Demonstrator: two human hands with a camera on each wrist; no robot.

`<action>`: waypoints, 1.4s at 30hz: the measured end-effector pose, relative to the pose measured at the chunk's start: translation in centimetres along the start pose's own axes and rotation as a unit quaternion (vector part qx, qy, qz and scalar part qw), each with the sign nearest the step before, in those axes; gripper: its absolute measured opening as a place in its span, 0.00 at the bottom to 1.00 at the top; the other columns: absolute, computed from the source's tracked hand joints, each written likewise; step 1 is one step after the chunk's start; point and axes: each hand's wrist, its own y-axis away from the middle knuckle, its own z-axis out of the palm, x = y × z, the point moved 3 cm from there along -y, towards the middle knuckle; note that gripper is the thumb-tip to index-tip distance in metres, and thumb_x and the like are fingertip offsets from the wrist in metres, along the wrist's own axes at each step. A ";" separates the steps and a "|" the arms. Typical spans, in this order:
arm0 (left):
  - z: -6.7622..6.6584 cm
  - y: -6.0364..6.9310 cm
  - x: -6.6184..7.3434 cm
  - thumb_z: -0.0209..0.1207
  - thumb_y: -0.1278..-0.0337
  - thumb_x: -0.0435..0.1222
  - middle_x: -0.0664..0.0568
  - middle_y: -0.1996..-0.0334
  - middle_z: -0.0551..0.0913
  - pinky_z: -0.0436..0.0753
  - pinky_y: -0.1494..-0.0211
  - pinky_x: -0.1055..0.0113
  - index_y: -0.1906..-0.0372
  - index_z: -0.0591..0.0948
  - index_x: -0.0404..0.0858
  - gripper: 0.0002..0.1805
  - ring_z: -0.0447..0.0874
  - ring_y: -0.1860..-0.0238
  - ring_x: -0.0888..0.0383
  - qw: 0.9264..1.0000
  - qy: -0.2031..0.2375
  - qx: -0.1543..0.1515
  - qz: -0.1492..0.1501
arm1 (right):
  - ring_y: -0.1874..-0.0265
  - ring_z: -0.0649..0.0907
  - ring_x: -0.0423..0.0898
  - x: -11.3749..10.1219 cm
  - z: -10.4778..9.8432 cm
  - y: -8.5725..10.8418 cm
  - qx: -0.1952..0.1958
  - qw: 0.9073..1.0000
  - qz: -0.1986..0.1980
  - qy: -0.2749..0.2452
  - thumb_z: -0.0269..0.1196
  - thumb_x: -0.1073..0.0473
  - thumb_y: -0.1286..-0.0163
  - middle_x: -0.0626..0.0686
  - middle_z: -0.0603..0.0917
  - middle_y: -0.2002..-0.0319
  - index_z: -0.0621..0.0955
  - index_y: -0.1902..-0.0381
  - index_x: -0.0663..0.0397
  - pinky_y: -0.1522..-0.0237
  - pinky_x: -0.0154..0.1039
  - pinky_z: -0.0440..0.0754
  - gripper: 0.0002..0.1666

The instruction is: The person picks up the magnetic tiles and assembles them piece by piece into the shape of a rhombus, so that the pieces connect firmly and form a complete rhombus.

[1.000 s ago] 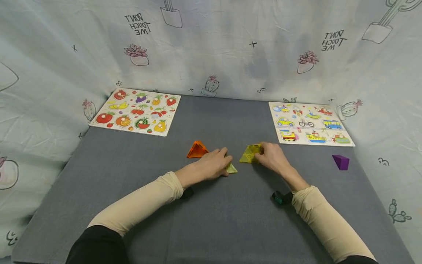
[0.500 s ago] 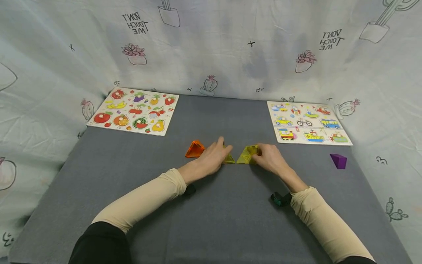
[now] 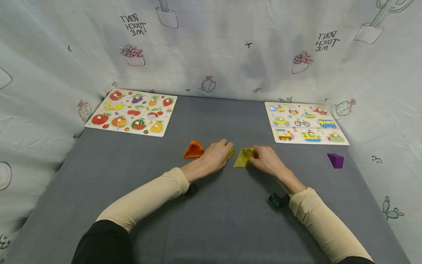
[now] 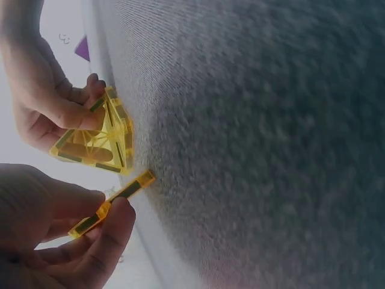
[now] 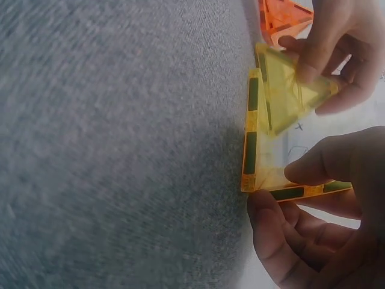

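My left hand pinches a yellow triangular magnetic tile between thumb and fingers, tilted on edge in the left wrist view. Opposite it, my right hand grips a few joined yellow magnetic tiles. In the right wrist view one of these joined tiles lies along the cloth and another rises from it under the thumb. The left hand's tile comes close to them; whether they touch I cannot tell. An orange pyramid of magnetic tiles stands just left of my left hand.
A purple wedge block sits at the right. At the back are a fruit puzzle board on the left and a vehicle puzzle board on the right. A patterned curtain surrounds the grey table.
My left hand has moved away from me and slightly right, raising its tile from near the cloth. The right hand's joined tiles have shifted a little left and nearer to me.
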 end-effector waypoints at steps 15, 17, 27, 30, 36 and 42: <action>0.5 -0.5 0.2 0.56 0.33 0.30 0.41 0.57 0.82 0.84 0.63 0.61 0.43 0.78 0.30 0.16 0.83 0.62 0.51 0.993 0.090 -0.042 -0.055 | 0.81 0.72 0.40 -0.6 0.7 0.1 -0.014 1.000 -0.004 -0.017 0.63 0.63 0.41 0.52 0.81 0.78 0.84 0.56 0.66 0.79 0.33 0.67 0.16; 0.5 -0.6 0.3 0.56 0.33 0.31 0.42 0.57 0.82 0.84 0.62 0.61 0.43 0.77 0.30 0.16 0.83 0.61 0.51 0.993 0.093 -0.041 -0.055 | 0.81 0.72 0.40 -0.7 0.7 0.0 -0.013 1.000 -0.004 -0.016 0.63 0.63 0.41 0.52 0.81 0.78 0.83 0.53 0.67 0.78 0.34 0.68 0.19; 0.6 -0.5 0.8 0.59 0.34 0.36 0.48 0.66 0.80 0.75 0.70 0.68 0.53 0.80 0.36 0.10 0.75 0.70 0.59 0.993 0.100 -0.042 -0.043 | 0.75 0.81 0.43 -1.5 1.2 0.1 -0.023 0.999 -0.026 -0.012 0.67 0.60 0.42 0.54 0.85 0.72 0.79 0.43 0.66 0.70 0.41 0.80 0.29; 0.6 -0.5 0.8 0.59 0.34 0.37 0.49 0.66 0.80 0.73 0.71 0.70 0.52 0.81 0.36 0.11 0.74 0.71 0.60 0.993 0.101 -0.047 -0.047 | 0.74 0.81 0.44 -1.6 1.3 0.2 -0.015 0.999 -0.036 -0.005 0.68 0.59 0.42 0.54 0.85 0.71 0.80 0.43 0.64 0.69 0.43 0.80 0.29; -0.2 0.0 0.7 0.57 0.32 0.39 0.47 0.61 0.82 0.79 0.66 0.68 0.47 0.80 0.35 0.15 0.80 0.66 0.58 0.992 0.105 -0.051 -0.055 | 0.75 0.78 0.43 -1.7 0.7 0.4 -0.014 0.999 -0.036 -0.004 0.70 0.55 0.41 0.55 0.82 0.66 0.79 0.41 0.59 0.73 0.39 0.75 0.30; -3.5 1.2 -1.0 0.58 0.33 0.36 0.46 0.60 0.83 0.82 0.59 0.62 0.50 0.83 0.36 0.12 0.82 0.62 0.53 0.997 0.048 0.031 -0.050 | 0.74 0.75 0.39 -1.6 -0.7 0.3 -0.021 0.996 -0.086 -0.033 0.70 0.54 0.38 0.58 0.79 0.54 0.78 0.38 0.58 0.72 0.35 0.75 0.31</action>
